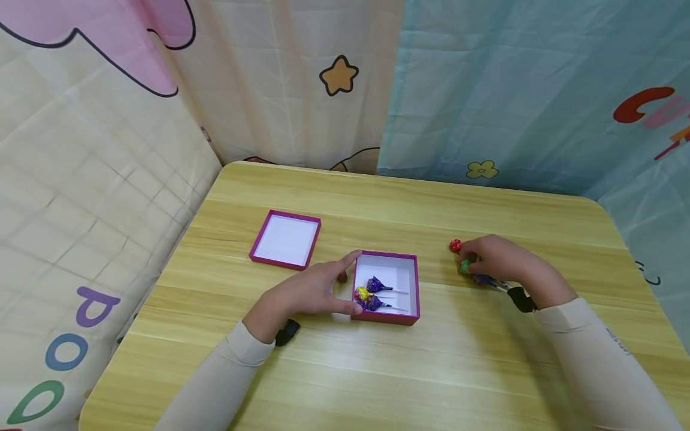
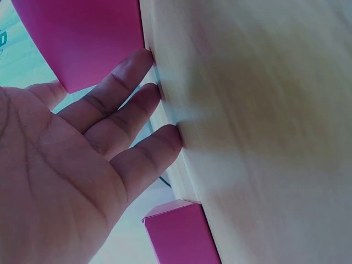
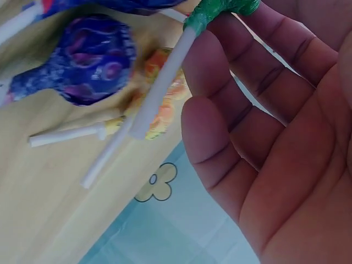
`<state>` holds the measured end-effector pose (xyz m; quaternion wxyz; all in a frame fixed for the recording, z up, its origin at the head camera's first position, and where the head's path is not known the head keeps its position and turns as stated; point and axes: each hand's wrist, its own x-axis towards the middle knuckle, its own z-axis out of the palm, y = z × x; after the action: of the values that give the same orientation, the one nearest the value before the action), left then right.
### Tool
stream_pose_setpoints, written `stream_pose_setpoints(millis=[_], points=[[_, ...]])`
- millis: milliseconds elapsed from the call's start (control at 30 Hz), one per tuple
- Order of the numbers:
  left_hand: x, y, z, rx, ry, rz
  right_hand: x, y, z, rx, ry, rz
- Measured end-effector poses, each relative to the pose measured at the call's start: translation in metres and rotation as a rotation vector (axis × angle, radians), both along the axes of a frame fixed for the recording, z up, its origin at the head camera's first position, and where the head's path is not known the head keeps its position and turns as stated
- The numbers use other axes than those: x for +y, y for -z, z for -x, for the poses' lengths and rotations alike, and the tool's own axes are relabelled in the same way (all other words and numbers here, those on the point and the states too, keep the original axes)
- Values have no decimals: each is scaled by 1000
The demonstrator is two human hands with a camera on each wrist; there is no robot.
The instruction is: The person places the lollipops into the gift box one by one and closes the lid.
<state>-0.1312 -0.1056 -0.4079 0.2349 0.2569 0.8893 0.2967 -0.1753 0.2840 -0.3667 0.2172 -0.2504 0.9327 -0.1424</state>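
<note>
A square box (image 1: 388, 319) with magenta walls and a white inside holds several lollipops, purple (image 1: 375, 284) and yellow (image 1: 362, 293) ones among them. My left hand (image 1: 318, 288) is at the box's left side, thumb and index finger spread to its two left corners; in the left wrist view the other fingers look nearly straight, their tips at the table. To the right, my right hand (image 1: 493, 257) pinches a green-wrapped lollipop (image 3: 212, 15) with its white stick pointing out. Close to that hand lie a red lollipop (image 1: 455, 246), a purple one (image 3: 96, 60) and an orange-yellow one (image 3: 158, 118).
The box's lid (image 1: 286, 239) lies with its white inside up, left of the box and farther back. Everything rests on a light wooden table (image 1: 345, 371). Printed curtains (image 1: 291, 78) hang along the table's back and sides.
</note>
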Motion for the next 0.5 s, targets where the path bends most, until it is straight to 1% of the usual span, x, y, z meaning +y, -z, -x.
stream_pose_setpoints(millis=[133,233,367,500], points=[[0,0,0,-1,-1,3,-4,-7,-1,-3,1,3],[0,0,0,-1,-1,3,-8,-12,0,15,-11,8],[0,1,0,5,1,7,-14,-18,0,61,-31,15],[0,3,1,10,3,5,-20,-26,0,59,-38,38]])
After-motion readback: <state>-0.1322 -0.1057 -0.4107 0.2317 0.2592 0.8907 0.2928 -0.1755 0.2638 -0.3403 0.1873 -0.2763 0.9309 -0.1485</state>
